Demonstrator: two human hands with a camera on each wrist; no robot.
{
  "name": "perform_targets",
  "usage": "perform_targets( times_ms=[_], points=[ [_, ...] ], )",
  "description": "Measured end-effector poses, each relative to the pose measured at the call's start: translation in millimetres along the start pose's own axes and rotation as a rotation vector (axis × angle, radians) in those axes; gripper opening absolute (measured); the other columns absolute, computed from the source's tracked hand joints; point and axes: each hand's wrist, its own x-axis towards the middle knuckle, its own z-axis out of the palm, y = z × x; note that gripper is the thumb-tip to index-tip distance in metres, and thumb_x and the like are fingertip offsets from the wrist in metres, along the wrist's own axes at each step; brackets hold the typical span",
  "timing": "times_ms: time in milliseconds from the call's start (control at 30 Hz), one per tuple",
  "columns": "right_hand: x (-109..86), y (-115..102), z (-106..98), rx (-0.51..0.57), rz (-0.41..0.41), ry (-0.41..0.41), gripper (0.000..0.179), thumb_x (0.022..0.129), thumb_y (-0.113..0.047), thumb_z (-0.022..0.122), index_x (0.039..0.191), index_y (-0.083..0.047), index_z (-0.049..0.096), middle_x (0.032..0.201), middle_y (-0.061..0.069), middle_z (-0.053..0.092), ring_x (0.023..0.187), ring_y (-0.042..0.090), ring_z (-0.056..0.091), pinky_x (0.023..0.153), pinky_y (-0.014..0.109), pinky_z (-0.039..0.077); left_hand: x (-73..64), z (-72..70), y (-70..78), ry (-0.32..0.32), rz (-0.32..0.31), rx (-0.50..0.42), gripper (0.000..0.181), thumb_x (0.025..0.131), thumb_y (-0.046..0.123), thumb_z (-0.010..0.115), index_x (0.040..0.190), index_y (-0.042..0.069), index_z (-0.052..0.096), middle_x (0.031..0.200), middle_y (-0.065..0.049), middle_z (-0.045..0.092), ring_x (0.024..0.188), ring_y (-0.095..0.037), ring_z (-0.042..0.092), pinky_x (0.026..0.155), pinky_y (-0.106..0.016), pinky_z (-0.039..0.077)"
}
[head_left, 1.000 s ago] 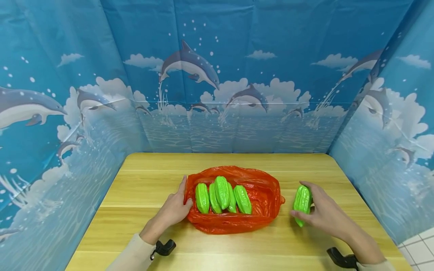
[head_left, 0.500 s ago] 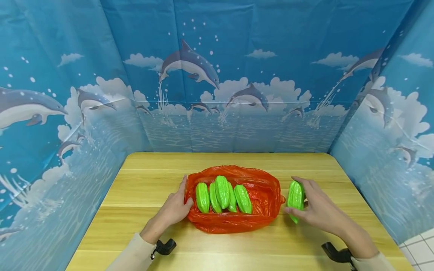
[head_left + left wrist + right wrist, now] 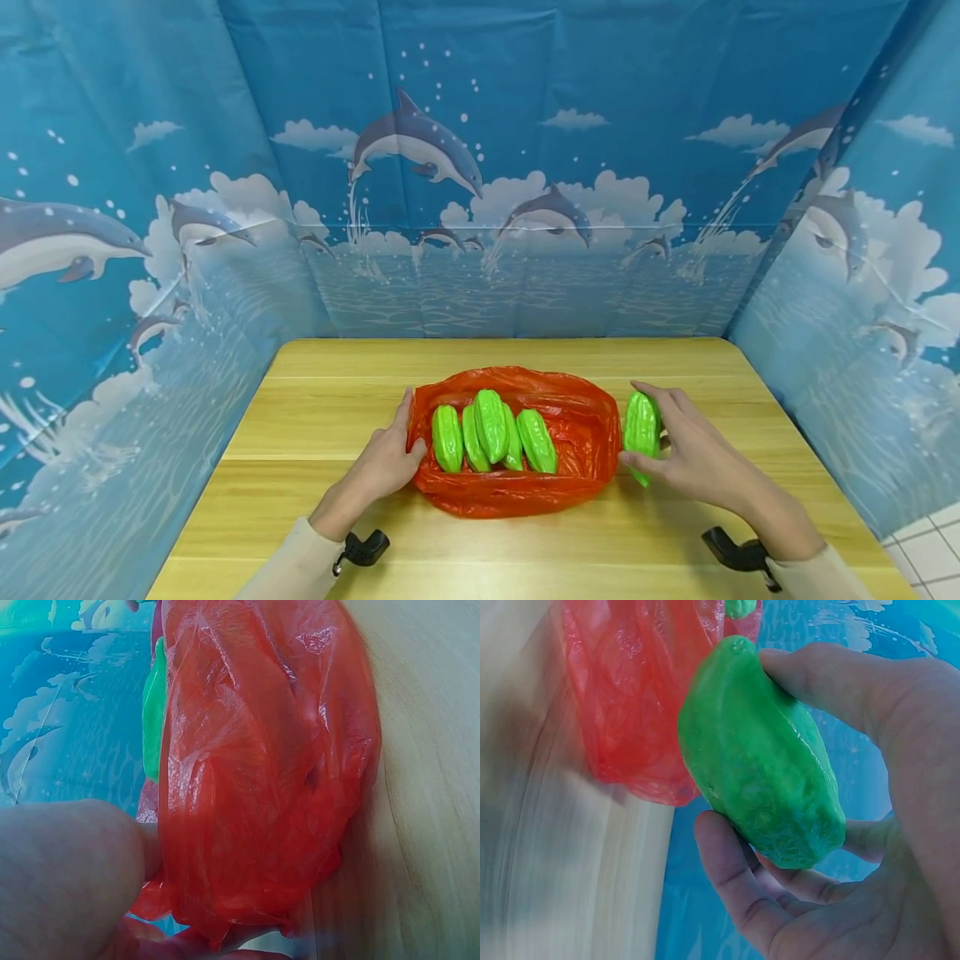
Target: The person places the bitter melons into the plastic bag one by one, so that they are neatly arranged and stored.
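An orange-red plastic bag (image 3: 581, 442) lies spread open on the table, with several bright green bitter melons (image 3: 491, 425) inside, most of them towards its left. My left hand (image 3: 381, 462) holds the bag's left edge, the thumb at the rim and the fingers along the outside. Just off the right end of the bag, my right hand (image 3: 693, 450) grips another ridged green bitter melon (image 3: 642, 433) between thumb and fingers. In the right wrist view this bitter melon (image 3: 757, 757) overlaps the bag. The left wrist view shows the bag's crinkled side (image 3: 255, 772) filling the middle.
The light wooden table (image 3: 315, 533) reaches back to a blue dolphin-print curtain (image 3: 517, 283), which also hangs along the left and right sides. White floor tiles (image 3: 926, 550) show at the lower right.
My right hand has moved left with the bitter melon, from well right of the bag to close beside its right end. The left hand and the bag have stayed put.
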Motion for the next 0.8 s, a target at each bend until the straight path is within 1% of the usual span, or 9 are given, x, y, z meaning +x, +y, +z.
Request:
perform_targets(
  times_ms=[133, 300, 467, 800],
  points=[
    [2.9, -4, -1, -0.004, -0.013, 0.005, 0.113, 0.096, -0.054, 0.095, 0.180, -0.005, 0.036, 0.148, 0.026, 0.059, 0.102, 0.016, 0.066, 0.079, 0.033, 0.059, 0.3, 0.2, -0.5, -0.003, 0.003, -0.008, 0.097, 0.114, 0.016, 0.063, 0.190, 0.013, 0.001, 0.061, -0.003, 0.058, 0.048, -0.017, 0.051, 0.051, -0.030, 0.045],
    [5.7, -9, -2, -0.005, -0.031, 0.003, 0.111, 0.098, -0.050, 0.095, 0.180, -0.005, 0.036, 0.149, 0.027, 0.059, 0.100, 0.015, 0.065, 0.079, 0.035, 0.059, 0.3, 0.4, -1.2, -0.005, 0.003, -0.012, 0.098, 0.114, 0.016, 0.063, 0.190, 0.014, 0.001, 0.061, -0.003, 0.058, 0.048, -0.017, 0.051, 0.051, -0.031, 0.045],
    [8.1, -13, -3, -0.001, -0.043, 0.002, 0.111, 0.098, -0.050, 0.094, 0.181, -0.007, 0.034, 0.150, 0.026, 0.059, 0.097, 0.015, 0.065, 0.080, 0.038, 0.059, 0.3, 0.1, -1.5, -0.004, 0.002, -0.009, 0.098, 0.114, 0.016, 0.063, 0.190, 0.015, 0.001, 0.060, -0.002, 0.056, 0.048, -0.016, 0.050, 0.050, -0.031, 0.044],
    [12.4, -22, -4, -0.009, -0.084, 0.003, 0.110, 0.099, -0.052, 0.093, 0.182, -0.009, 0.034, 0.149, 0.023, 0.060, 0.099, 0.017, 0.060, 0.078, 0.035, 0.055, -0.3, -0.5, -0.6, -0.005, 0.003, -0.011, 0.097, 0.115, 0.016, 0.063, 0.189, 0.013, 0.001, 0.059, -0.001, 0.055, 0.047, -0.015, 0.049, 0.050, -0.030, 0.043]
  ],
)
